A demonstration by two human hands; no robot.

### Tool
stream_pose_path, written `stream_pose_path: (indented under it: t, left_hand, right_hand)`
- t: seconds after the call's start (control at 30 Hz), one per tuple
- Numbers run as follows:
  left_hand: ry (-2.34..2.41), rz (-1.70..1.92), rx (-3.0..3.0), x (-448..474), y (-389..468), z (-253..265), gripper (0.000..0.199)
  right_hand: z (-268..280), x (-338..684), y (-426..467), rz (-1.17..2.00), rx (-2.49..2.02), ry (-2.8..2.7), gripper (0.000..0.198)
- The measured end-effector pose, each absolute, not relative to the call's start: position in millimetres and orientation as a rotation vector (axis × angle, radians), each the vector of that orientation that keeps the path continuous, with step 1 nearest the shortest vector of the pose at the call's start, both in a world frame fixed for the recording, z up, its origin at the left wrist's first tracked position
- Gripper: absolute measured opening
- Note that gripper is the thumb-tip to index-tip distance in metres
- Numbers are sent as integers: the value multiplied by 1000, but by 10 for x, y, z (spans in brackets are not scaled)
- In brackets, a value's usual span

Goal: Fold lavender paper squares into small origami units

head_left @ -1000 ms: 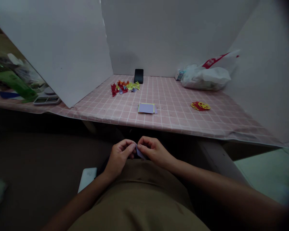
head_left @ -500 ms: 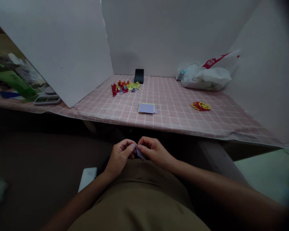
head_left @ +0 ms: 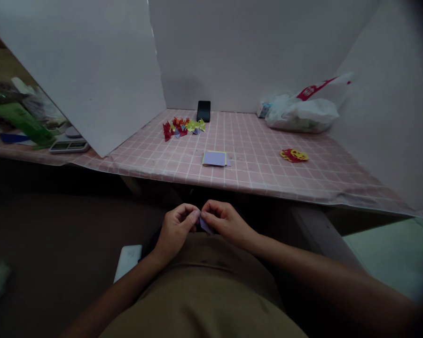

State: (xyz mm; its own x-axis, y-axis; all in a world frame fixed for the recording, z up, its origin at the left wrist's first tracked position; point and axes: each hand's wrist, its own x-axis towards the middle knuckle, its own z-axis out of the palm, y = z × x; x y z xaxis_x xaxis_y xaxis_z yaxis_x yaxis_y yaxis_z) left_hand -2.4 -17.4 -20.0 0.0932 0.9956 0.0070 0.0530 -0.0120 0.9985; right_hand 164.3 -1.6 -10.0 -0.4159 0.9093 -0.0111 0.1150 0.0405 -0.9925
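Observation:
Between my two hands, above my lap and below the table edge, is a small folded piece of purple paper [head_left: 206, 226]. My left hand [head_left: 179, 226] pinches its upper tip between thumb and forefinger. My right hand [head_left: 226, 220] pinches the same paper from the other side, its fingertips almost meeting the left ones. Most of the paper is hidden behind my fingers. Ahead on the table lies a stack of square paper sheets [head_left: 214, 158], purple on top with yellow edges showing. Farther back stands a cluster of folded paper figures [head_left: 181, 126] in red, orange, yellow and purple.
A pink checked cloth covers the table [head_left: 250, 173]. On it are a dark phone [head_left: 203, 111], a white plastic bag [head_left: 303, 112] and a red and yellow pile [head_left: 294, 155]. White panels surround it. Left are a scale [head_left: 69, 145] and green bottle [head_left: 21, 117]; a white device [head_left: 128, 262] lies below.

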Motion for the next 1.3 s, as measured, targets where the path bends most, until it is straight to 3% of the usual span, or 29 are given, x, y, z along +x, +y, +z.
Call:
stream_pose_path:
  t: [1.3]
  left_hand:
    - [1168, 1200, 1262, -17, -182, -218, 21]
  right_hand:
    - [-91, 1621, -42, 1432, -1048, -1598, 16]
